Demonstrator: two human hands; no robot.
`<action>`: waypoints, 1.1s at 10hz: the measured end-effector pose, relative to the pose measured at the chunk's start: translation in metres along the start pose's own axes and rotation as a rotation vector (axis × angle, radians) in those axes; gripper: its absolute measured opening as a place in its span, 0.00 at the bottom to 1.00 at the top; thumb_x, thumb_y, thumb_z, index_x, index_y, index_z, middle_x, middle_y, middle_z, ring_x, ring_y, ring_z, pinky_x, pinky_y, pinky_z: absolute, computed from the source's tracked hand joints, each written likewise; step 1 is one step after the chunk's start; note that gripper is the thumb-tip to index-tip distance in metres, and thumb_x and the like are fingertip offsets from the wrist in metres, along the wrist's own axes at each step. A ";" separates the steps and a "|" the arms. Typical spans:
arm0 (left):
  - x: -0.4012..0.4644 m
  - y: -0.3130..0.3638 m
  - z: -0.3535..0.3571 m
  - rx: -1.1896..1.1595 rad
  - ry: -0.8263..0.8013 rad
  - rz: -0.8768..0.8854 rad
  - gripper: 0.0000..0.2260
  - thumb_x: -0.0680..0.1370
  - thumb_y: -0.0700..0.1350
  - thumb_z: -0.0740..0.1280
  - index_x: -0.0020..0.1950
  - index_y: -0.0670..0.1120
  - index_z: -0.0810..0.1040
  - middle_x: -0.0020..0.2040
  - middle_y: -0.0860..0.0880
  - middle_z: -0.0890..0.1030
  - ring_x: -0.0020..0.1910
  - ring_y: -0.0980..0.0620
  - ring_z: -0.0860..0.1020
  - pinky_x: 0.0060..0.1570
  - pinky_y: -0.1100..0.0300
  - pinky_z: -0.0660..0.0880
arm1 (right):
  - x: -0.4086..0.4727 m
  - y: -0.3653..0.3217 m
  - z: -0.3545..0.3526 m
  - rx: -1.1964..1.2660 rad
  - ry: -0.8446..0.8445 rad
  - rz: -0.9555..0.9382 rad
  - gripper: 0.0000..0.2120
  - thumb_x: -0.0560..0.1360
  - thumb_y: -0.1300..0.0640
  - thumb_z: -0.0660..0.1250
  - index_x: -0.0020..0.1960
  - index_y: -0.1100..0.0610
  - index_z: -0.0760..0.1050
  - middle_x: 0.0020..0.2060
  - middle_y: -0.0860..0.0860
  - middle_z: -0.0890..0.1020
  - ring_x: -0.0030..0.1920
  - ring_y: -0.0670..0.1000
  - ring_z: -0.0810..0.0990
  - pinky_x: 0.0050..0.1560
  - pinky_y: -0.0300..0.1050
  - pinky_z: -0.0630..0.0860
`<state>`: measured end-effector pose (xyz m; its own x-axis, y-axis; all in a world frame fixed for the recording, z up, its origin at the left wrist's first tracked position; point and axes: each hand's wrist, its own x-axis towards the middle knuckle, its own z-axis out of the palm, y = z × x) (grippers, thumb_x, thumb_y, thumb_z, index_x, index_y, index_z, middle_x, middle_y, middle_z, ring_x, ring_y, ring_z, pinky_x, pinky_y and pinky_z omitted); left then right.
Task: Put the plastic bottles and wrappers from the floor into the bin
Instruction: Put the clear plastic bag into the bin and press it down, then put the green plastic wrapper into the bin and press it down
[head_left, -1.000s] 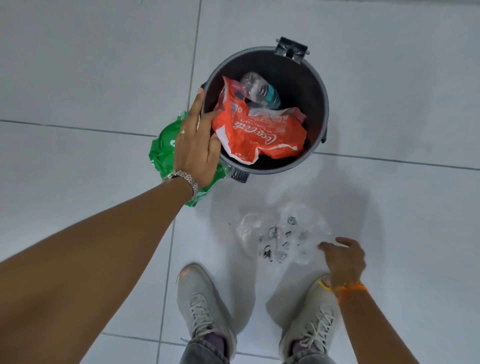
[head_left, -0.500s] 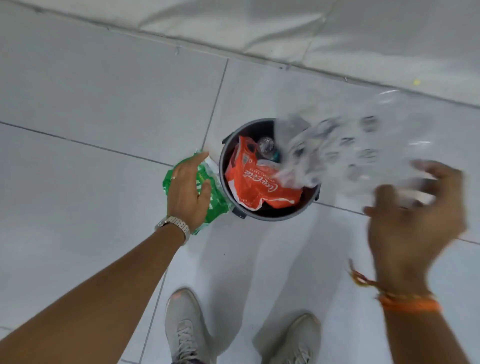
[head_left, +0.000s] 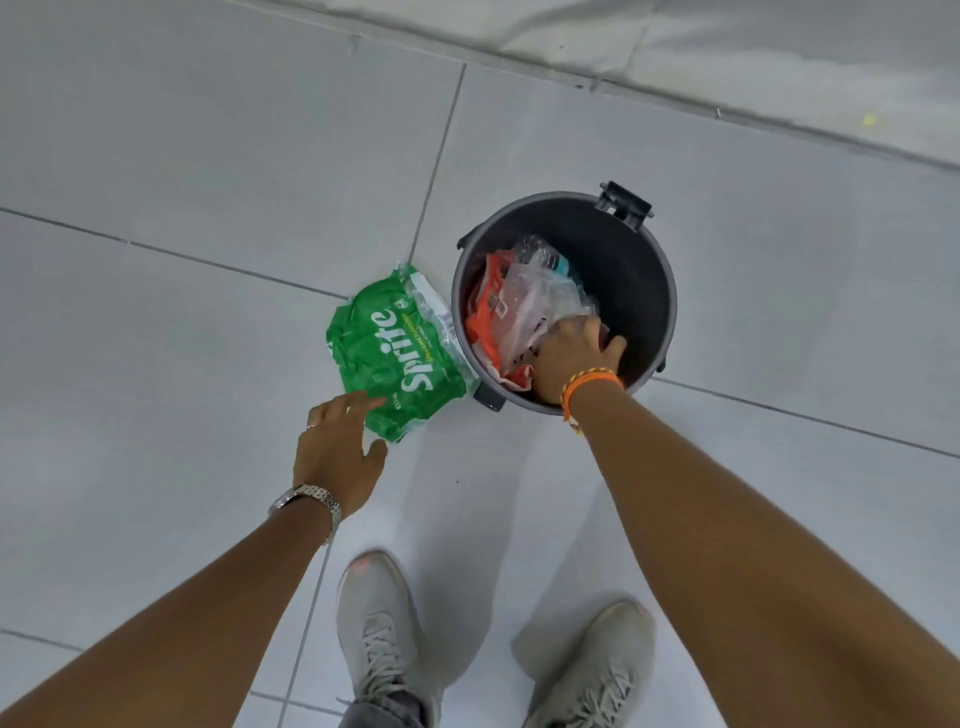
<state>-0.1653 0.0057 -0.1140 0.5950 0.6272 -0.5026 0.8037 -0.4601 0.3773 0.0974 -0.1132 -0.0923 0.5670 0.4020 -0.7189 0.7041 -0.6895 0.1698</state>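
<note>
A dark grey round bin (head_left: 660, 291) stands on the tiled floor. Inside it lie a red wrapper (head_left: 485, 317), a clear plastic bottle (head_left: 540, 254) and a clear plastic wrapper (head_left: 540, 301) on top. My right hand (head_left: 574, 358) reaches into the bin and presses on the clear wrapper, fingers curled over it. A green Sprite wrapper (head_left: 395, 353) lies flat on the floor, touching the bin's left side. My left hand (head_left: 337, 447) hovers at the green wrapper's near edge, fingers spread, with fingertips just touching it.
My two grey shoes (head_left: 379, 634) stand on the floor below the bin. A raised pale ledge or wall base (head_left: 727, 62) runs across the top of the view behind the bin. Grey floor tiles surround everything.
My right hand lifted the clear wrapper from the floor, swung it over the bin and pushed it inside. My left hand came off the green wrapper, back to its near edge.
</note>
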 end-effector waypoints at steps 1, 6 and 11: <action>0.009 0.001 0.009 0.257 -0.202 -0.029 0.23 0.79 0.54 0.67 0.75 0.63 0.71 0.82 0.47 0.59 0.79 0.39 0.57 0.72 0.42 0.65 | 0.008 0.006 -0.010 0.024 -0.061 -0.057 0.26 0.84 0.49 0.56 0.80 0.55 0.60 0.79 0.57 0.60 0.80 0.66 0.52 0.74 0.75 0.56; 0.047 0.030 0.032 0.573 -0.139 -0.033 0.26 0.78 0.52 0.66 0.75 0.49 0.71 0.73 0.41 0.73 0.76 0.35 0.63 0.72 0.41 0.65 | -0.001 0.066 0.023 1.323 0.833 0.197 0.26 0.69 0.72 0.60 0.61 0.55 0.83 0.62 0.56 0.79 0.65 0.56 0.77 0.67 0.38 0.71; 0.027 0.167 -0.069 -0.252 0.890 0.522 0.11 0.75 0.49 0.68 0.57 0.51 0.76 0.54 0.59 0.80 0.53 0.52 0.80 0.59 0.47 0.76 | 0.003 0.067 0.037 1.331 0.966 0.205 0.14 0.77 0.55 0.57 0.54 0.49 0.81 0.54 0.49 0.82 0.57 0.51 0.79 0.54 0.36 0.73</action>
<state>-0.0156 -0.0107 -0.0107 0.5654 0.6704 0.4805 0.3645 -0.7257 0.5836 0.1298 -0.1806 -0.1080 0.9952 0.0963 -0.0154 0.0424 -0.5694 -0.8210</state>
